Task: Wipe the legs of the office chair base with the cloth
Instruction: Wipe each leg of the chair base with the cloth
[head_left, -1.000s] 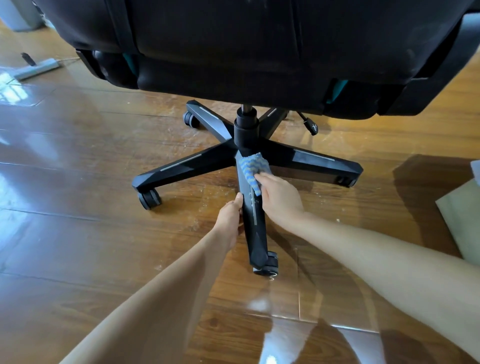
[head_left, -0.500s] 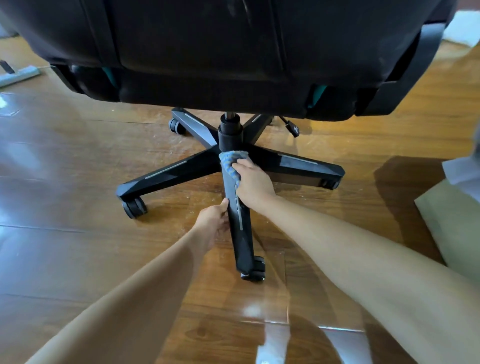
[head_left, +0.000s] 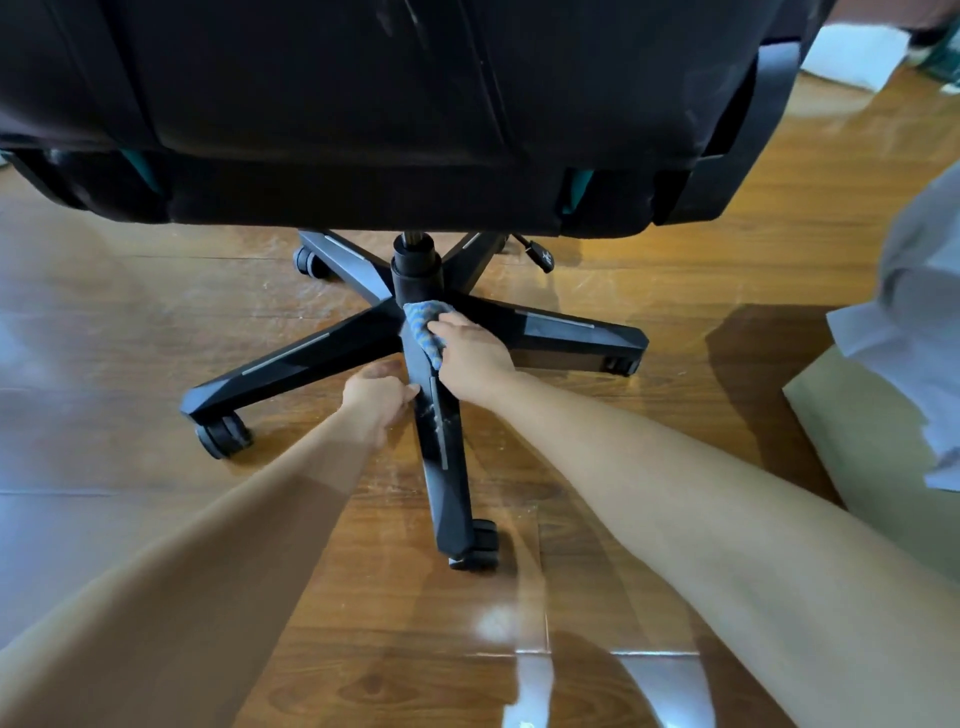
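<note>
Chair base (head_left: 415, 332) legs, glossy wooden floor (head_left: 649, 270)

1. I see one office chair (head_left: 363, 104), black, with one centre column (head_left: 415, 265).
2. Its base shows five legs (head_left: 447, 452) fanning out from the hub.
3. Four casters (head_left: 224, 435) are visible; the fifth leg's end is hidden under the seat.
4. One blue cloth (head_left: 423, 325) lies on the near leg.
5. Two hands are mine: my left hand (head_left: 376, 397) and my right hand (head_left: 472, 356).
6. One lever knob (head_left: 543, 260) pokes out below the seat.
</note>
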